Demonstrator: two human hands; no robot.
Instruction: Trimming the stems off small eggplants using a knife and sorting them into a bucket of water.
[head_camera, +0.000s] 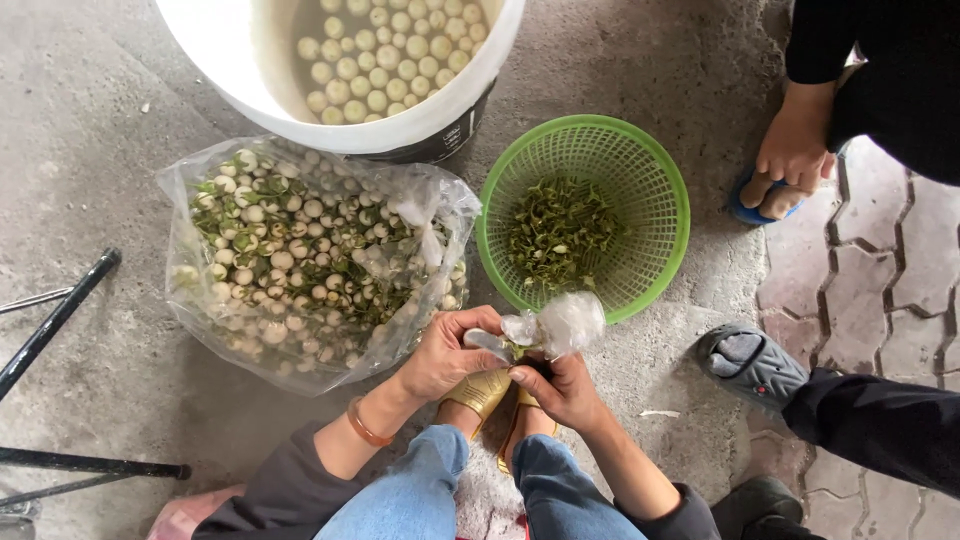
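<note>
Seen from above, squatting on grey concrete, knees in blue jeans at 6 o'clock. Left hand (440, 355) and right hand (562, 388) brought together just below centre, both pinched on 1 small crumpled clear plastic bag (560, 325) with a bit of green showing at its mouth – left fingers curled shut on the bag's near end, right thumb and forefinger closed on it from underneath. Orange bangle (362, 426) on the left wrist. Gold-coloured sandals (487, 392) directly under the hands. At 9 to 10 o'clock of the hands, touching the left knuckles or very nearly, a big clear plastic sack (300, 255) lying open, packed with small round white fruits and green stems. At 1 o'clock, just beside the small bag, a round green plastic basket (650, 190) holding a low heap of green trimmings. At 12 o'clock, a large white bucket (440, 110) – water inside, pale round peeled fruits floating in it. At 3 o'clock, a grey sandal (752, 362) of another person with a dark sleeve or trouser leg behind; at 2 o'clock, another person's hand (795, 145) resting over a blue slipper (765, 205). At 8 o'clock, thin black metal bars (60, 315) across the floor.
</note>
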